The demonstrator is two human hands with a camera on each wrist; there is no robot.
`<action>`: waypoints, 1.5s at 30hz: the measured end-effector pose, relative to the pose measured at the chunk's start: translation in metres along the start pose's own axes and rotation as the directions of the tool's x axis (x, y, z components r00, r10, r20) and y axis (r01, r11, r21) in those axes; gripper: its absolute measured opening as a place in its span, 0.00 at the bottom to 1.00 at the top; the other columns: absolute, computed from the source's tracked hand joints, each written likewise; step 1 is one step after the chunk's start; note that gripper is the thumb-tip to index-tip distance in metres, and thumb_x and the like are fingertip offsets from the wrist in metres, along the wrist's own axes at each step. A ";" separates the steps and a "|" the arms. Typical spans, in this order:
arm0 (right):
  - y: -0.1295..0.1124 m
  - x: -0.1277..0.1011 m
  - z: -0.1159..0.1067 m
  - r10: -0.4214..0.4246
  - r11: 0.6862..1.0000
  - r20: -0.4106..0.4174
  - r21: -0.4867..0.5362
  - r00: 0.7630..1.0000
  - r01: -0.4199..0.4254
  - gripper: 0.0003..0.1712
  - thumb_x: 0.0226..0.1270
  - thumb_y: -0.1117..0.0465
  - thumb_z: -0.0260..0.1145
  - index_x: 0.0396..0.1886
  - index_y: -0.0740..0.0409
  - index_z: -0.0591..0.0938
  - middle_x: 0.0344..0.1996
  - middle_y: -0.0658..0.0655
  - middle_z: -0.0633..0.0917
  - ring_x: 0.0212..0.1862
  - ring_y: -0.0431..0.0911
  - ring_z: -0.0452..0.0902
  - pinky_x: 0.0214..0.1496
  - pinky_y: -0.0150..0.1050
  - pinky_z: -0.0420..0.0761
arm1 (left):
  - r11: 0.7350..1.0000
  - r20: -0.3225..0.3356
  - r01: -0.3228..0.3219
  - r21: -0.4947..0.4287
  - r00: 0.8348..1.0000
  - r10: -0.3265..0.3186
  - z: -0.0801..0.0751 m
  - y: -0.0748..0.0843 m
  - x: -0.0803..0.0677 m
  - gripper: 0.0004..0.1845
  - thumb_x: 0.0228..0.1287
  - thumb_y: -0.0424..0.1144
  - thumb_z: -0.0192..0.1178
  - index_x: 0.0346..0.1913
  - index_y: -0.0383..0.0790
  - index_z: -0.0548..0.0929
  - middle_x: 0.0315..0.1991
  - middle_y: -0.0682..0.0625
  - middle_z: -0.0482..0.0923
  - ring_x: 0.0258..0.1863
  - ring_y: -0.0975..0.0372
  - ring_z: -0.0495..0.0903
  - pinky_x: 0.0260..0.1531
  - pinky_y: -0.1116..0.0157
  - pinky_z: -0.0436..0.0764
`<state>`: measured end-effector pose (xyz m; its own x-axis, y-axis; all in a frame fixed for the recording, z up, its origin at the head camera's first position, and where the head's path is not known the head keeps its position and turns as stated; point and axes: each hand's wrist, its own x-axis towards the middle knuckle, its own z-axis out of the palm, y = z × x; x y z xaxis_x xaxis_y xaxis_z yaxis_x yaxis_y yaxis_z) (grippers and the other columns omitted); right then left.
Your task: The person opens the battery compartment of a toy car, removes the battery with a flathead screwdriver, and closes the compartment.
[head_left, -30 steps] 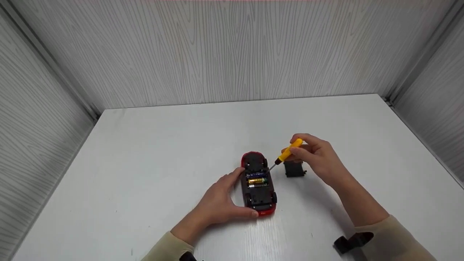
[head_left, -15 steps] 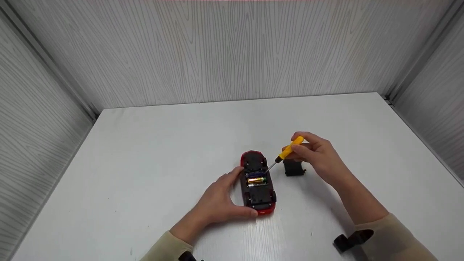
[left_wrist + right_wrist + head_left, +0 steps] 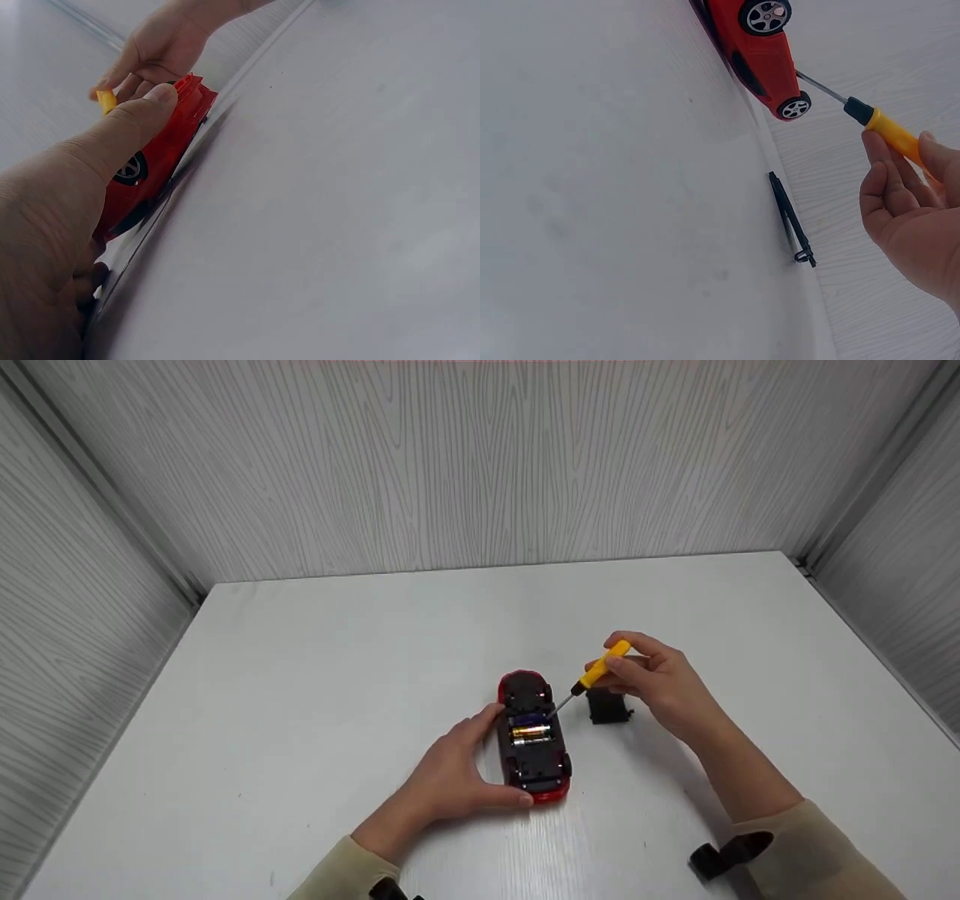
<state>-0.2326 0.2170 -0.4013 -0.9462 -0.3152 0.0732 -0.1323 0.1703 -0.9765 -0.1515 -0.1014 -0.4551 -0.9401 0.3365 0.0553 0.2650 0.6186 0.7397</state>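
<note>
white tabletop [image 3: 322,675], pretty plain; red toy car [image 3: 540,765] sitting on it belly-up; flat black plastic piece [image 3: 609,709] lying just right of the car

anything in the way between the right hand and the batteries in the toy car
Nothing visible except the yellow screwdriver that the right hand holds; it points toward the batteries. The flat black piece lies beside the toy car, below that path.

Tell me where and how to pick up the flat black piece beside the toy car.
Pinch the flat black piece by its left and right edges, probably best from the near side: it lies thin and low on the table, near edge uncovered, while in the head view the right hand, holding the yellow screwdriver, overlaps its far edge.
</note>
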 end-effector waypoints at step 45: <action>-0.010 -0.003 0.008 -0.109 0.993 -0.040 -0.058 0.993 0.107 0.16 0.81 0.55 0.66 0.62 0.55 0.81 0.50 0.60 0.90 0.49 0.54 0.90 0.59 0.50 0.85 | 1.000 0.019 0.021 0.012 1.000 -0.021 -0.001 0.002 -0.002 0.69 0.37 0.76 0.80 0.85 0.60 0.60 0.77 0.51 0.69 0.76 0.56 0.67 0.73 0.49 0.68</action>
<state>-0.2266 0.2089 -0.3930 -0.9371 -0.2945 0.1876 -0.2496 0.1892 -0.9497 -0.1491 -0.1015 -0.4535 -0.9413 0.3364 0.0270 0.2476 0.6341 0.7326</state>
